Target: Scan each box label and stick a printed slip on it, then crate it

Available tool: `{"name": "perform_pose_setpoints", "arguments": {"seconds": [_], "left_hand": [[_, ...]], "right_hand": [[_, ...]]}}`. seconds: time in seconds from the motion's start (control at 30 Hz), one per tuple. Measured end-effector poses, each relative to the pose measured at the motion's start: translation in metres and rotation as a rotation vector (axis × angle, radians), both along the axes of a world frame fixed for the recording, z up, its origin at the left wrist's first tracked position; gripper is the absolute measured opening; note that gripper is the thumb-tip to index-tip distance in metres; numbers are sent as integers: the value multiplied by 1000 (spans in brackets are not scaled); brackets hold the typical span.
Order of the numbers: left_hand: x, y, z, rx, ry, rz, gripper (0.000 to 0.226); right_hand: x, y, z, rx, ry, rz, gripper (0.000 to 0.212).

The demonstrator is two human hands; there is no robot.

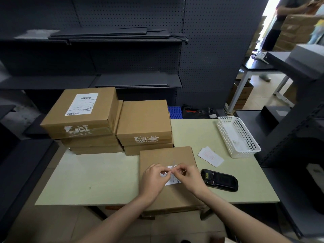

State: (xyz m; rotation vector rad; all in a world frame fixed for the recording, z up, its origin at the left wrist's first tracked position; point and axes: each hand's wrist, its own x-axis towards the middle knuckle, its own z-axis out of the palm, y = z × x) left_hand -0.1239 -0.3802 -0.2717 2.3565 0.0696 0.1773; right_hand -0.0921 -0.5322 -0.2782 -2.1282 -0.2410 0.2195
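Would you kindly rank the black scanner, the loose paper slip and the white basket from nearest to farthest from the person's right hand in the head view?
From the right hand:
1. Black scanner, just to its right on the table.
2. Loose paper slip, beyond the scanner.
3. White basket, at the far right corner.

The boxes are of brown matt cardboard, and the top one carries a white paper label and a strip of clear glossy tape with torn white paper remains under it. The table has a smooth, pale, matt top, the basket is of white perforated plastic, and the scanner is of black plastic with a slight gloss. The slip between the fingers is thin white paper, and the shelves behind are dark matt metal with a perforated back panel.
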Motion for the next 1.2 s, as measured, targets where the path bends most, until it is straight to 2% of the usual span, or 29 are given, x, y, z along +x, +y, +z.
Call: {"name": "perform_pose_setpoints", "arguments": {"seconds": [0.1,0.23,0.33,0.57,0.73,0.9,1.2], "left_hand": [[-2,0,2,-19,-3,13,9],[-4,-2,2,-22,-12,19,7],[-3,-4,2,-35,-22,50,4],[2,2,8,-176,67,53,4],[2,10,10,-285,147,98,12],[4,24,13,-452,145,215,5],[11,43,7,-532,121,305,6]], "right_hand": [[0,1,-3,-22,-20,-1,18],[-3,2,-4,-9,-56,-6,12],[-6,2,-2,26,-100,4,17],[-6,0,3,30,-154,14,14],[-3,-7,-4,-61,-123,2,16],[4,-27,-13,-138,-49,-76,17],[17,-62,-21,-200,-29,-215,10]]}}
